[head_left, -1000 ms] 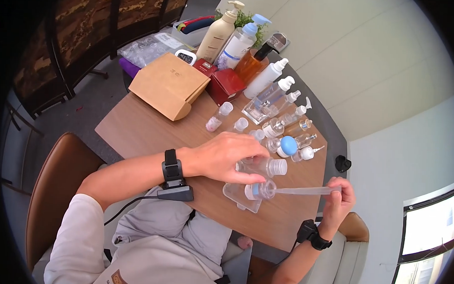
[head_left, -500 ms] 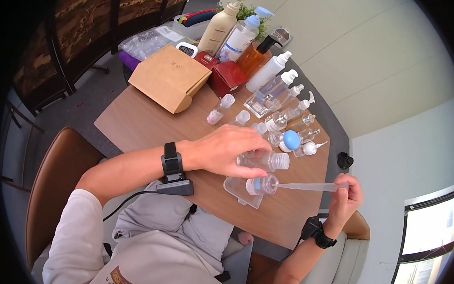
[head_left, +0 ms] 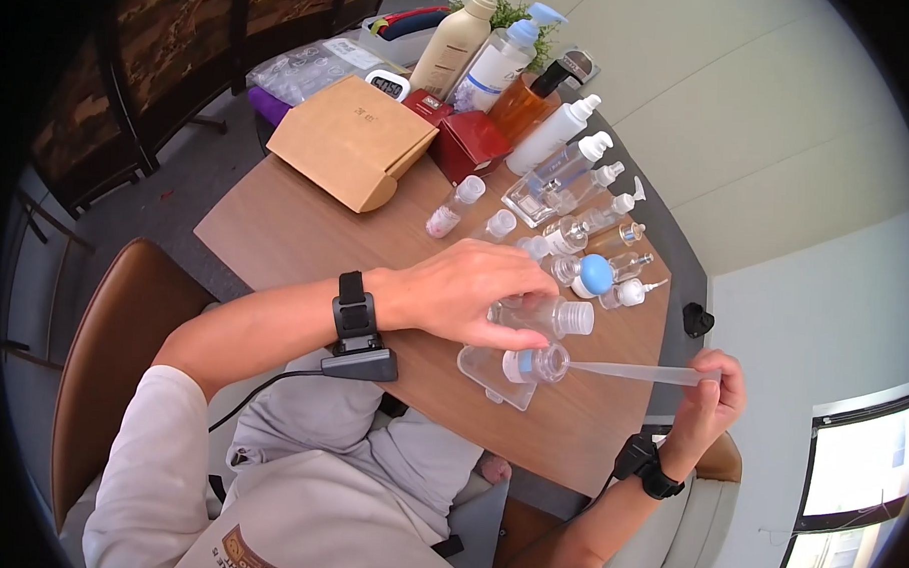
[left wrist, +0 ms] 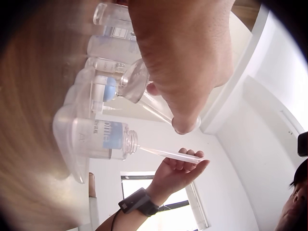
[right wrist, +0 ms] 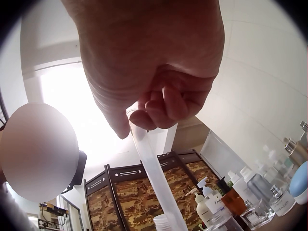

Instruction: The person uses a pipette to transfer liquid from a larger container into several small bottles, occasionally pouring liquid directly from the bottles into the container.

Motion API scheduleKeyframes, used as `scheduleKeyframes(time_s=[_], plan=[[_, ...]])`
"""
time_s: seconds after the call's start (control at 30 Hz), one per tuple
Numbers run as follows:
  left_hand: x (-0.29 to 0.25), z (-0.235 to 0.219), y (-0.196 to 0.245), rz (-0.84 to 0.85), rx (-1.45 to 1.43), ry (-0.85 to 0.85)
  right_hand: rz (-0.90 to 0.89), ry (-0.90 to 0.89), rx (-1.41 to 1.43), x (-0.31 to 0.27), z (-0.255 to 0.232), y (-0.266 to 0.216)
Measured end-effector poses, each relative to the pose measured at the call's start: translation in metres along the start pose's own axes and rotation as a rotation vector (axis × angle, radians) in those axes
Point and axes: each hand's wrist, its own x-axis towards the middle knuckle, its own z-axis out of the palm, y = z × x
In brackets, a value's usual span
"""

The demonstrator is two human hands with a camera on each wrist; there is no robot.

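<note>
"What do we find in the left hand?"

"We see the left hand [head_left: 469,290] clasping a clear bottle [head_left: 534,315] with a ribbed neck, thumb on one side and fingers on the other. In the left wrist view we make out the bottle tilted."

"And the right hand?"

"We see the right hand [head_left: 709,401] pinching one end of a translucent tube [head_left: 644,373] between thumb and fingers. The tube narrows away from that hand, and its thin end is at the mouth of an uncapped labelled bottle [left wrist: 110,134]. We cannot tell how far inside it reaches."

"Where do we place that labelled bottle?"

"It stands upright on a shallow clear tray [head_left: 507,393], just beside the left thumb, on the wooden table [head_left: 261,237]."

"What surrounds it?"

"Beyond the left hand we count off a vial of pinkish bits [head_left: 443,221], a jar with a round blue cap [head_left: 595,276] and several pump bottles. Farther back we notice a cardboard box [head_left: 351,145] touching a red box [head_left: 473,144]."
</note>
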Motion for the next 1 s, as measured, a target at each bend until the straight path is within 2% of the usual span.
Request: scheduleKeyframes(time_s=[0.17,0.23,0.37,0.53,0.67,0.73,0.87,1.0], plan=[[0.000,0.001,-0.001,0.004,-0.006,0.009,0.043,-0.002,-0.082,-0.003,0.003,-0.002],[0.000,0.000,-0.001,-0.007,0.003,-0.004,0.046,0.038,0.016,-0.005,-0.001,0.005],[0.000,0.002,-0.001,-0.006,0.000,-0.010,0.101,0.049,-0.039,-0.007,-0.003,0.011],[0.001,0.001,0.000,-0.017,0.003,0.025,0.063,0.082,0.147,-0.006,-0.006,0.023],[0.001,0.002,-0.001,-0.017,-0.002,0.014,0.125,0.082,0.085,-0.008,-0.003,0.024],[0.000,0.002,0.000,-0.048,-0.003,0.004,0.144,0.145,0.280,-0.008,-0.005,0.034],[0.001,0.003,-0.001,-0.057,0.000,-0.006,0.192,0.214,0.486,-0.004,-0.003,0.052],[0.001,0.002,-0.002,-0.043,0.006,-0.005,0.323,0.384,0.746,-0.002,0.004,0.077]])
